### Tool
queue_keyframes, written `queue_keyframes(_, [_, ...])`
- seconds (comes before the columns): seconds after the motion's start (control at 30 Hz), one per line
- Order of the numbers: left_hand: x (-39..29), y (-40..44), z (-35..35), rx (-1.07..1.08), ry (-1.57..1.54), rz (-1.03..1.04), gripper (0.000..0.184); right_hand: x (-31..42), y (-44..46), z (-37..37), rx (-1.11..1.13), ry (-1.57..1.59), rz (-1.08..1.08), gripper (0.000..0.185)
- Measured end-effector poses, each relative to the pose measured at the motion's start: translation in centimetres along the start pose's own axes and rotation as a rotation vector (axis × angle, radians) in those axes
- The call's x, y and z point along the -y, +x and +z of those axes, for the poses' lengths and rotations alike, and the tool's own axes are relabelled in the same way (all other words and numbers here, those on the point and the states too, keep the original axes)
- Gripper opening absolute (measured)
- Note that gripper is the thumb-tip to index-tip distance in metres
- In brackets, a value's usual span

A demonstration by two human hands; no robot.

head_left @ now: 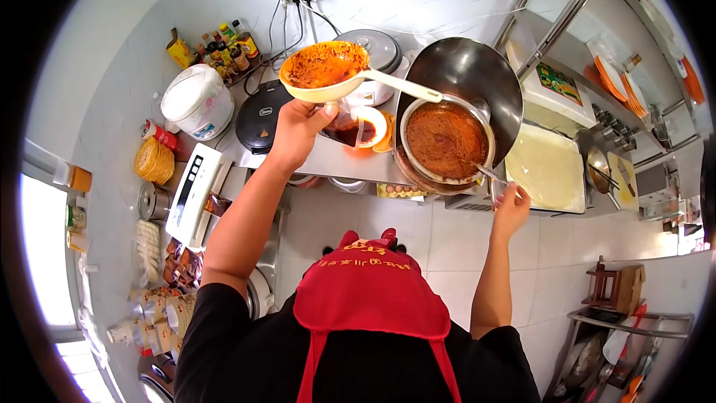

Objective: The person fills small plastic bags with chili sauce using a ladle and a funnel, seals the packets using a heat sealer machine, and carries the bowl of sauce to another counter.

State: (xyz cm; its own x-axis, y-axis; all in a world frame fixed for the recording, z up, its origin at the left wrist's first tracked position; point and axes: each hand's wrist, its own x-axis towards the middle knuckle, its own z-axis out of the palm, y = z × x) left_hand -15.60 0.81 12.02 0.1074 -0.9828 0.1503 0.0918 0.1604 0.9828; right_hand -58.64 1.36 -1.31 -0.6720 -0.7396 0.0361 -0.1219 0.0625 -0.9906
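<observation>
My left hand (294, 134) is closed around the underside of a yellow bowl (298, 91), raised above the counter and coated inside with red-orange sauce. A long pale handle (403, 86) sticks out from its rim to the right; I cannot tell whether it is joined on or belongs to a tool in the bowl. My right hand (512, 210) pinches the metal handle of a spoon (488, 172) whose head is hidden in thick red-brown sauce. That sauce fills a metal pot (406, 123). Just below my left hand are a clear container of dark red liquid (343, 133) and a white bowl (380, 121).
Behind the pot leans a large dark wok (455, 60). A pale-yellow tray (544, 172) lies to the right. On the left are a black round electric appliance (261, 116), a white rice cooker (198, 101), a white scale (195, 194) and several sauce bottles (231, 48).
</observation>
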Motion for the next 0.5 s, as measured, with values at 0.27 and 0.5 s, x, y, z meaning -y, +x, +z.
queue_keyframes(0.27, [-2.6, -0.3, -4.0, 0.054, -0.058, 0.024, 0.017, 7.7, -18.9, 9.8, 0.882, 0.249, -0.058, 0.02])
queue_keyframes(0.5, [-5.8, -1.4, -6.5, 0.071, -0.134, 0.038, 0.014, 12.8, -29.3, 24.6, 1.239, 0.86, 0.395, 0.041])
